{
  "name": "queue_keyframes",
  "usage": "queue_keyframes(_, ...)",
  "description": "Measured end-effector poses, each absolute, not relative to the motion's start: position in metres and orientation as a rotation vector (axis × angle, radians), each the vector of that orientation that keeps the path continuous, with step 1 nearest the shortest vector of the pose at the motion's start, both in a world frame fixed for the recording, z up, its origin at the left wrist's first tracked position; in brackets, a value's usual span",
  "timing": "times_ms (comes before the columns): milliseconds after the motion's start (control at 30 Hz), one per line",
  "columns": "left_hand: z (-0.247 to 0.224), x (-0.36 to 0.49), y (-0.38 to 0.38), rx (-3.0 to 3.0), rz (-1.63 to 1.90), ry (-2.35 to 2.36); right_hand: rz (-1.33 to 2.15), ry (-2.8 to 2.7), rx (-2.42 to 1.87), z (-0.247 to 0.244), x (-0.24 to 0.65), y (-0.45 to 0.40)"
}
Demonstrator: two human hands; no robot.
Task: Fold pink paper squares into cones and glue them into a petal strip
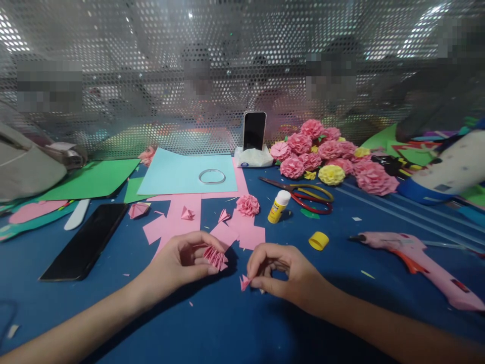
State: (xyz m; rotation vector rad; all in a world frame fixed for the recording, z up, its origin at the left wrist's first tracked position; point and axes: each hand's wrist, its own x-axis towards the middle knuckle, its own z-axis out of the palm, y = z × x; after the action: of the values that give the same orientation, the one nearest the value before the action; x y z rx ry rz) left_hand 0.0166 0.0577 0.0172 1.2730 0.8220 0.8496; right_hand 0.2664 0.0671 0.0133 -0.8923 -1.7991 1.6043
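Note:
Between the thumb and fingers of my left hand is a pleated pink paper flower, its folds fanned toward the right. My right hand pinches a small folded pink paper piece a short way off, apart from the flower. Just beyond both hands lie pink paper squares, a finished-looking pink paper pompom and small folded pieces, one near the middle and another farther left. A yellow glue stick with a white end stands past my right hand, and its yellow cap lies closer.
Scissors and a pink glue gun lie to the right. Pink and yellow paper flowers are heaped behind. A dark phone lies left; another phone stands upright before a perforated metal screen. Light blue paper carries a bangle.

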Motion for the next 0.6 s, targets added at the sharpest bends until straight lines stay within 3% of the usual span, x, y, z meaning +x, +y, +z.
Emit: queue_keyframes(600,0.018,0.029,0.036,1.669,0.998,0.808,1.630,-1.793,-0.841,0.016,0.262,0.056)
